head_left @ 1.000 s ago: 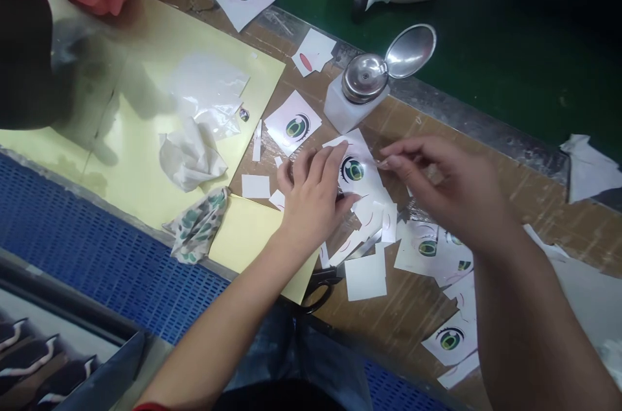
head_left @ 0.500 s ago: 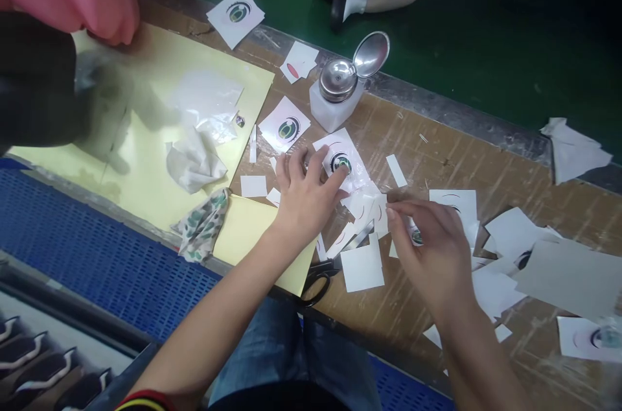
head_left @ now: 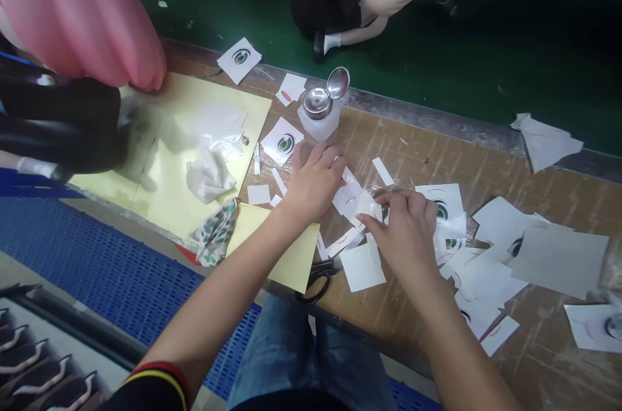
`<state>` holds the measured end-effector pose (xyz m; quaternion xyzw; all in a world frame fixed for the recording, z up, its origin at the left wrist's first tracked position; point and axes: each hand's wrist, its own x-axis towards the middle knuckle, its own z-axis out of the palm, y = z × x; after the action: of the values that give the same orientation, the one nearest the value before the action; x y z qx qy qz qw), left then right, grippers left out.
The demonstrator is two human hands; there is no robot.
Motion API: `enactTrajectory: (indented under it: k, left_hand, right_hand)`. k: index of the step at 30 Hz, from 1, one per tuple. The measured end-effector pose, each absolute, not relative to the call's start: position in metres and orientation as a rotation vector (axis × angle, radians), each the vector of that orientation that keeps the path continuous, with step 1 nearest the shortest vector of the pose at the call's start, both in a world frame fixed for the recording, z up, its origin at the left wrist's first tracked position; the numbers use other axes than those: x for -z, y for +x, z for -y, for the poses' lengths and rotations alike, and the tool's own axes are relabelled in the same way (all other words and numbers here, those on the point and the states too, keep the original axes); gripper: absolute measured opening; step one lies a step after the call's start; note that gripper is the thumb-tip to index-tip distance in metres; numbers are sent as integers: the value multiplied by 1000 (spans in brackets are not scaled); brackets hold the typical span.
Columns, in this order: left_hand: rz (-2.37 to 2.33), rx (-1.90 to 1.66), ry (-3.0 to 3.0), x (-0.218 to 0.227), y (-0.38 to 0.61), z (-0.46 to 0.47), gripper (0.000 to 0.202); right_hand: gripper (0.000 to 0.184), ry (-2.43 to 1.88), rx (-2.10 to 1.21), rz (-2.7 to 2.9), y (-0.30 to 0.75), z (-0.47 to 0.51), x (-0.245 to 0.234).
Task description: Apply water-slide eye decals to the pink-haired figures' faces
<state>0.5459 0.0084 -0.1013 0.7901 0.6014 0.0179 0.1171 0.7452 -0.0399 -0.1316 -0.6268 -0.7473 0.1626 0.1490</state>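
My left hand [head_left: 318,183] lies over the upper left of a white printed card [head_left: 350,196], its fingers bent together and gripping the card. The printed eye is hidden under that hand. At the card's lower right, my right hand [head_left: 408,223] pinches a small white paper piece [head_left: 372,210] between thumb and fingers. Below are paper strips [head_left: 343,241] with thin curved lines, and a blank white square [head_left: 362,265]. Black-handled scissors [head_left: 318,281] lie partly covered by the papers.
A white pump bottle [head_left: 321,119] with its metal lid raised stands beyond my hands. Green-eye cards [head_left: 282,142] lie to the left, with yellow board [head_left: 170,190], crumpled tissue [head_left: 208,177] and patterned cloth [head_left: 216,236]. Loose papers [head_left: 490,275] spread right. Pink-haired figure parts [head_left: 92,15] overhang the left.
My left fingers have drawn together and now cover the printed eye. My right hand has moved left, nearer the left hand, onto the card's lower edge. The camera view has shifted.
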Motion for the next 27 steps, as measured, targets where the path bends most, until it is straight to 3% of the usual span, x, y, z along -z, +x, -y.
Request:
enactTrajectory:
  k: [5, 14, 23, 27]
  left_hand:
    - [-1549, 119, 2374, 92, 551, -36, 40]
    - [-1417, 315, 2383, 82, 556, -40, 31]
    - [-1676, 96, 2434, 34, 525, -7, 26]
    - [-1892, -94, 2366, 35, 520, 18, 29]
  right_hand:
    - [27, -1867, -536, 2151, 755, 39, 132]
    - [28, -1823, -701, 2157, 760, 33, 131]
    - [28, -1667, -786, 2076, 778, 31, 132]
    - [26, -1569, -719, 1963, 772, 23, 123]
